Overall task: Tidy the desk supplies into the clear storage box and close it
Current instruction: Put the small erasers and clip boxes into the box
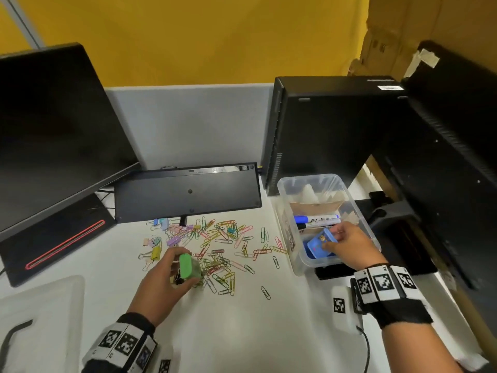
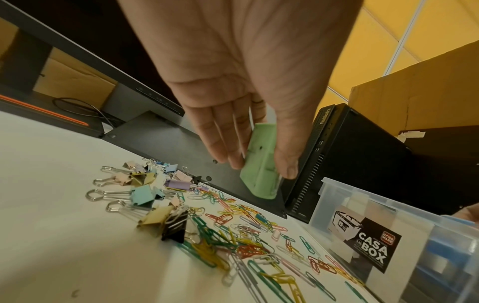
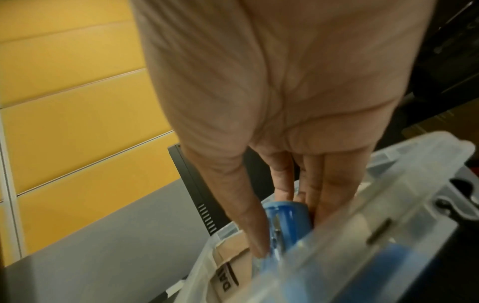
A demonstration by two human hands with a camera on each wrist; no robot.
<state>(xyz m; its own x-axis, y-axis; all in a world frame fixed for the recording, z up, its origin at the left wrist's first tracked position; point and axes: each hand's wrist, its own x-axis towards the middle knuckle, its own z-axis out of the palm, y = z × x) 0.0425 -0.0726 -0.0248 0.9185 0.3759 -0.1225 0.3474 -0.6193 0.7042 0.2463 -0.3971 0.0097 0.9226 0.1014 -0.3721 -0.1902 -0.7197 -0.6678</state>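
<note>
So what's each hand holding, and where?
Left hand grips a green stapler by its long sides. Right hand pinches a blue stapler by its end, inside the clear box.

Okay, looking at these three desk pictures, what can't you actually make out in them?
- Green item in the left hand: its type is unclear; fingers cover it in head and left wrist views.
- Blue item held by the right hand: blurred in the right wrist view, partly covered in the head view.
- Clear storage box: its floor is hidden by contents and the hand.
- Lid: cut off by the head view's left edge.
- Marker print: too small.
</note>
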